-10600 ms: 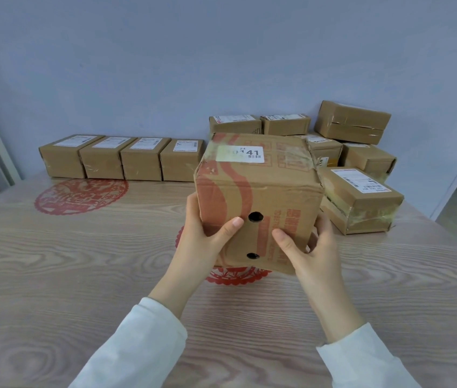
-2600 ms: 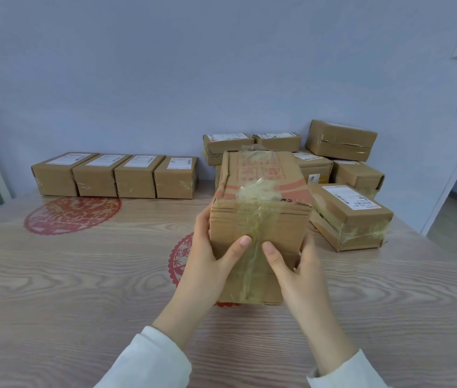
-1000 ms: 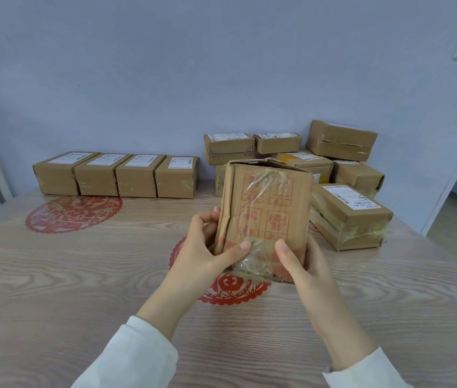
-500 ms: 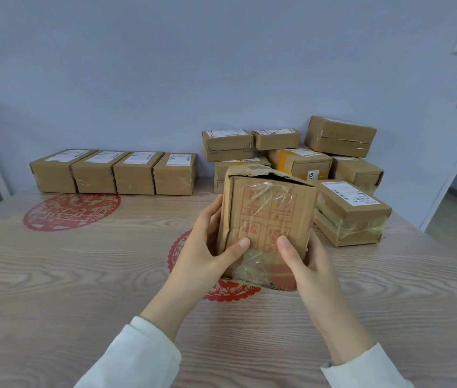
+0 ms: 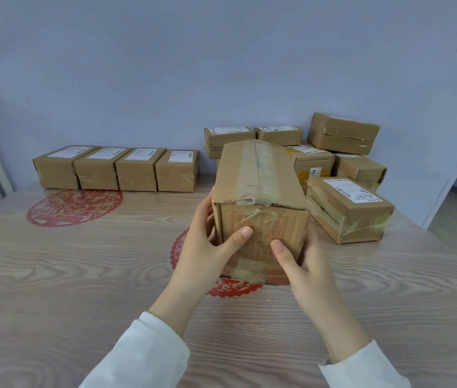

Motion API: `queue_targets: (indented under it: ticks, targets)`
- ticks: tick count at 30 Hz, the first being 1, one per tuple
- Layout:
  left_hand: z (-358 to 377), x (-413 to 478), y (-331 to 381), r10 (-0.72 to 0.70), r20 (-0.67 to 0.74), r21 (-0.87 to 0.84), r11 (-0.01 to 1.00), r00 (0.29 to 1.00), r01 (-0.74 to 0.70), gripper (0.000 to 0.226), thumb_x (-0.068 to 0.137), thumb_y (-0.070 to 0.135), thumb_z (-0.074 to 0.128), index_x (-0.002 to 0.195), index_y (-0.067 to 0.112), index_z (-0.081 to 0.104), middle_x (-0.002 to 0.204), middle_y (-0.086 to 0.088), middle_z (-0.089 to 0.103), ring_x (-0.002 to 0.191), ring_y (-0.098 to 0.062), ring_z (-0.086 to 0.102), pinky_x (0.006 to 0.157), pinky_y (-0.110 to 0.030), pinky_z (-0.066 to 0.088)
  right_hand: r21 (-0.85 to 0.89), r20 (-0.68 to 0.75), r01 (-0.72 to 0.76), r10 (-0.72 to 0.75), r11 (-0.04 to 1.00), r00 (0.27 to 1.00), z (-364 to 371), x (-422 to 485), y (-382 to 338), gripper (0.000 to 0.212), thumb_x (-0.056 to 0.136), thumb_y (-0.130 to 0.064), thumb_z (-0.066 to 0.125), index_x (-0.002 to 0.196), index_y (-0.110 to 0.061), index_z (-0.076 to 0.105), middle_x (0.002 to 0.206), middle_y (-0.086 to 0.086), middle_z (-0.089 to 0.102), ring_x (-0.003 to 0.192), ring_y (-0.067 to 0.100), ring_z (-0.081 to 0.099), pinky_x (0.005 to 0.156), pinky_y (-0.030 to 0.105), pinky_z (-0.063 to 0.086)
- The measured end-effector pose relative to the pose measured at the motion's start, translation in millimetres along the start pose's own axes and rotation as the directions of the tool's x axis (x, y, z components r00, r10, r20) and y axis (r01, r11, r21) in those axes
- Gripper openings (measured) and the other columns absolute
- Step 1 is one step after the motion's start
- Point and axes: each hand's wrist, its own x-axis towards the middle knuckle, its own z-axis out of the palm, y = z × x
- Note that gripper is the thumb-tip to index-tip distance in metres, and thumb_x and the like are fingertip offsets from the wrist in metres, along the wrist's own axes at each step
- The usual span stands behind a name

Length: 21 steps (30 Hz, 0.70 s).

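Cardboard carton (image 5: 258,175) in our head view: brown and worn, with broad tape along its top seam, crinkled clear tape and faint red stamps on the near face, and a torn front edge. We hold it just above the table (image 5: 53,275), over the red paper-cut pattern (image 5: 230,287). Our left hand (image 5: 205,247) wraps its left side, thumb pressed on the near face; our right hand (image 5: 308,264) clasps the right side likewise. Behind, a row of four boxes (image 5: 115,169) lines the wall, and a pile of boxes (image 5: 342,152) stands to the right, partly hidden by the carton. Half a second ago the stamped face stood taller toward us; now the taped top shows
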Motion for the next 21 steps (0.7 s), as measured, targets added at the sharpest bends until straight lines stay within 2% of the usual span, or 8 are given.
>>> queue_targets:
  ticks: [4, 9, 11, 13, 14, 16, 18, 21]
  targets:
    - [-0.4, -1.3, -0.2, 0.012, -0.002, 0.012, 1.000, 1.000, -0.011, 0.081, 0.066, 0.040, 0.068, 0.140, 0.020, 0.040, 0.128, 0.007, 0.059, 0.115, 0.001, 0.055, 0.100, -0.022, 0.046, 0.091, 0.016, -0.042, 0.040, 0.995, 0.999, 0.1, -1.9, -3.2, 0.054, 0.072, -0.036, 0.061, 0.121, -0.016, 0.051, 0.109, -0.007, 0.064, 0.096, -0.005, 0.062, 0.071, 0.010, 0.049]
    - [1.2, -3.2, -0.9, 0.026, 0.001, 0.034, 0.999, 1.000, -0.026, 0.087, 0.069, 0.051, 0.076, 0.140, 0.022, 0.037, 0.133, 0.005, 0.054, 0.123, -0.004, 0.051, 0.102, -0.026, 0.045, 0.013, -0.076, -0.010, 0.011, 1.000, 0.997, 3.9, -3.4, -4.6, 0.029, 0.077, -0.037, 0.056, 0.105, -0.028, 0.052, 0.098, -0.014, 0.062, 0.085, -0.017, 0.058, 0.068, 0.002, 0.043]
    - [-0.3, -3.1, 0.5, 0.013, -0.009, 0.011, 1.000, 1.000, -0.013, 0.091, 0.064, 0.064, 0.071, 0.138, 0.022, 0.038, 0.128, 0.006, 0.056, 0.119, -0.004, 0.053, 0.100, -0.027, 0.047, -0.059, -0.063, 0.019, -0.022, 0.998, 0.998, 3.5, -2.5, -1.2, 0.018, 0.087, -0.044, 0.057, 0.101, -0.034, 0.051, 0.100, -0.015, 0.061, 0.089, -0.017, 0.057, 0.071, 0.001, 0.041]
    - [-1.7, -2.8, 3.2, -0.024, -0.015, -0.048, 0.999, 1.000, 0.023, 0.097, 0.058, 0.079, 0.062, 0.132, 0.021, 0.041, 0.119, 0.007, 0.059, 0.109, -0.007, 0.057, 0.092, -0.027, 0.048, -0.111, -0.057, 0.037, -0.043, 0.993, 0.997, 2.1, -2.3, 3.4, 0.023, 0.084, -0.051, 0.055, 0.101, -0.037, 0.050, 0.102, -0.016, 0.060, 0.091, -0.016, 0.056, 0.073, 0.000, 0.039]
    - [-1.8, -2.7, 4.4, -0.051, -0.016, -0.072, 0.996, 0.999, 0.050, 0.093, 0.058, 0.081, 0.059, 0.128, 0.022, 0.043, 0.112, 0.009, 0.060, 0.103, -0.007, 0.057, 0.087, -0.027, 0.048, -0.125, -0.054, 0.036, -0.043, 0.992, 0.998, 1.7, -2.1, 4.2, 0.025, 0.081, -0.051, 0.054, 0.101, -0.037, 0.049, 0.102, -0.016, 0.060, 0.091, -0.016, 0.056, 0.073, 0.000, 0.039]
    - [-1.6, -1.6, 5.7, -0.088, -0.013, -0.122, 0.989, 0.996, 0.086, 0.069, 0.067, 0.068, 0.060, 0.119, 0.024, 0.045, 0.101, 0.015, 0.062, 0.094, -0.004, 0.058, 0.081, -0.024, 0.047, -0.128, -0.043, 0.035, -0.041, 0.991, 0.998, 1.3, -1.7, 4.4, 0.025, 0.079, -0.046, 0.056, 0.101, -0.037, 0.049, 0.102, -0.014, 0.061, 0.091, -0.016, 0.056, 0.073, 0.001, 0.040]
    - [-1.0, -0.8, 5.5, -0.108, 0.007, -0.173, 0.979, 0.994, 0.108, 0.049, 0.073, 0.051, 0.061, 0.112, 0.025, 0.047, 0.095, 0.016, 0.066, 0.089, -0.001, 0.061, 0.076, -0.023, 0.046, -0.090, -0.023, 0.043, -0.046, 0.995, 0.999, 0.0, -1.7, 3.6, 0.038, 0.075, -0.052, 0.059, 0.107, -0.034, 0.051, 0.105, -0.011, 0.062, 0.095, -0.012, 0.058, 0.075, 0.002, 0.041]
    - [-2.5, -0.6, 1.9, -0.106, 0.024, -0.204, 0.973, 0.994, 0.108, 0.052, 0.068, 0.045, 0.068, 0.112, 0.025, 0.048, 0.096, 0.017, 0.069, 0.092, -0.002, 0.064, 0.074, -0.023, 0.048, 0.019, 0.020, -0.014, 0.014, 1.000, 1.000, -2.3, -2.6, 2.5, 0.074, 0.061, -0.067, 0.068, 0.119, -0.024, 0.053, 0.107, -0.011, 0.068, 0.101, -0.007, 0.060, 0.077, 0.005, 0.045]
